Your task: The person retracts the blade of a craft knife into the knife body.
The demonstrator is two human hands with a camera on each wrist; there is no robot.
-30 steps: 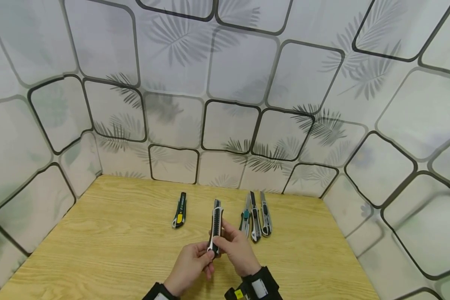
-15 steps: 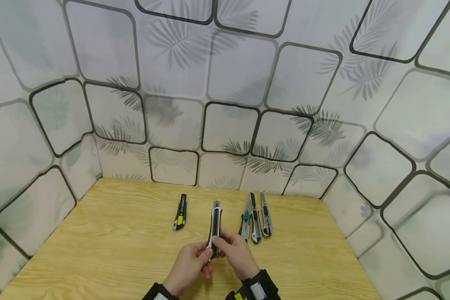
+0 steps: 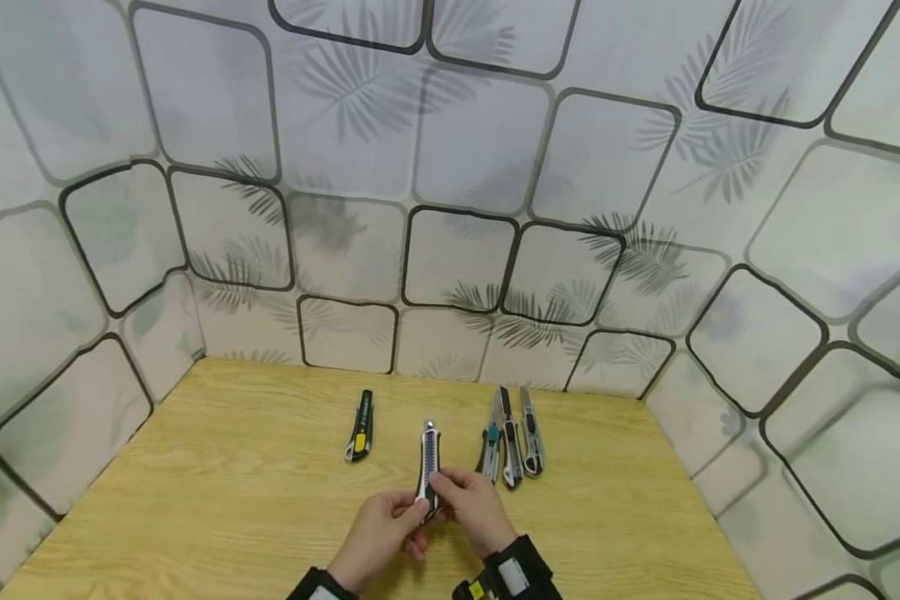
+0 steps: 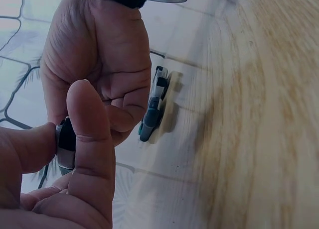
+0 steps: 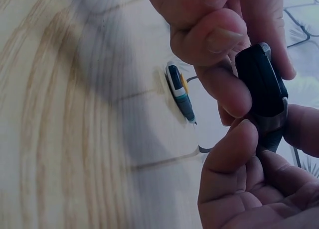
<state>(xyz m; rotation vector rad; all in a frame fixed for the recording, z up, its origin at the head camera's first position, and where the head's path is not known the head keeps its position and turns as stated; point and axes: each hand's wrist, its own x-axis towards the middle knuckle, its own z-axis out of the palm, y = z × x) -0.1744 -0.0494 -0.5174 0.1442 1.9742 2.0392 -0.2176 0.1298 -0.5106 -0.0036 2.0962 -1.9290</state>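
In the head view, a black and silver utility knife is held up over the table, its front end pointing away. My left hand pinches its rear end between thumb and fingers. From the right side, my right hand grips the same knife, thumb on its upper face. The right wrist view shows the knife's dark butt end between the fingers of both hands. In the left wrist view, only a short piece of the knife shows between the fingers; the rest is hidden.
A green-black utility knife with a yellow slider lies to the left on the wooden table. Right of the hands lie a teal-marked knife, a black and white knife and a grey knife. Patterned curtain encloses the back and sides.
The held knife's front end has come lower and nearer, and less of its tip shows. My right fingers have drawn back slightly along it. The knives on the table have not moved.
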